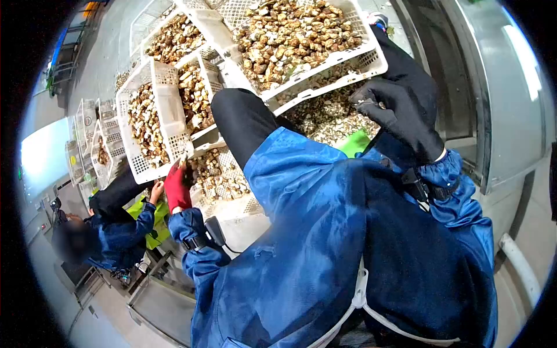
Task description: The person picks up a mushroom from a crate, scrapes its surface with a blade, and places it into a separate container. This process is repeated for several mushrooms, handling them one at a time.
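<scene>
Closest to the camera, the person's blue work jacket (348, 249) fills the lower middle of the view, with white apron straps across it. At the left, the left hand (177, 187) wears a red glove and is closed around a small knife (183, 160), whose blade points up toward the crates. A dark band with a small device (213, 231) sits at that wrist. At the right, the right hand (400, 113) wears a black glove; its fingers are curled narrowly, pinching a small pale piece at the fingertips, though what the piece is cannot be told. This hand hovers just over a white slatted crate (325, 119) full of brown and cream mushrooms. A green thing (355, 142) shows beside that crate, just under the hand.

Farther off, another white crate (301, 40) heaped with the same mushrooms rests tilted on top of the one below. To its left, more crates (154, 124) of mushrooms stand in a row, running away toward the upper left.

At the far lower left, a co-worker (110, 235) in a blue jacket and black sleeve reaches a hand toward the crates.
</scene>
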The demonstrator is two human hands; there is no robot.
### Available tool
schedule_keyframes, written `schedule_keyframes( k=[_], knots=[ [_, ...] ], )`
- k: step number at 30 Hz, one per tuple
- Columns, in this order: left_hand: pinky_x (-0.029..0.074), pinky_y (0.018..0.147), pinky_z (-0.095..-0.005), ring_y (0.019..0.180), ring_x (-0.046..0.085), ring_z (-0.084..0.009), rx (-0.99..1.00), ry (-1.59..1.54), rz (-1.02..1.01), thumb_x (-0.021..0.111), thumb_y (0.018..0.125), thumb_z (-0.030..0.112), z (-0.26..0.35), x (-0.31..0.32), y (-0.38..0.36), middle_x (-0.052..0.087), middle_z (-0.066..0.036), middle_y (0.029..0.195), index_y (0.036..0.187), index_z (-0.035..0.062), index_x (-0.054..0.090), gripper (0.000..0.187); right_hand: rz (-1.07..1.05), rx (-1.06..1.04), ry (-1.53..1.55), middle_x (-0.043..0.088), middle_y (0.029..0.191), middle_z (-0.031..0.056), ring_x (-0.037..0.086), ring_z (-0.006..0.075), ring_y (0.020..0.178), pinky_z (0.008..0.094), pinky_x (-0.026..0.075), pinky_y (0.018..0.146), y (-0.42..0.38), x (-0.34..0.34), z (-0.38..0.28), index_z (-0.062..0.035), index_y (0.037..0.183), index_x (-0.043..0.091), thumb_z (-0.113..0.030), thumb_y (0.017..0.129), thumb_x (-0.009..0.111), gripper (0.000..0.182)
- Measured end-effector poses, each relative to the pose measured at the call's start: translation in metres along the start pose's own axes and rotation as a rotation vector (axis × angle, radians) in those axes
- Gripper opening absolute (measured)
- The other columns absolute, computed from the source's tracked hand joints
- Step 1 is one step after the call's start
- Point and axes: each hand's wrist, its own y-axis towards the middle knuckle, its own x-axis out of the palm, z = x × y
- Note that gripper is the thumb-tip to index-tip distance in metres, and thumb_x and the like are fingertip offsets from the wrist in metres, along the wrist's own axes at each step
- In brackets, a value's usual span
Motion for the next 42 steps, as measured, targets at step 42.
schedule_keyframes(
  k=[42],
  knots=[
    [0.045,0.06,-0.0281,0.07,0.056,-0.0187,0.155,-0.135,-0.698,0.051,0.082,0.011,0.134,0.262,-0.029,0.059,-0.013,0.087,0.11,-0.0032,0.049,0.032,0.338,0.026,0.222,0.059,0.081,0.0051,0.052,0.0097,0.07,0.0244,0.043,0.063,-0.013,-0.018,-0.007,-0.0007,0.08,0.057,-0.011,0.079,0.059,0.011]
  ],
)
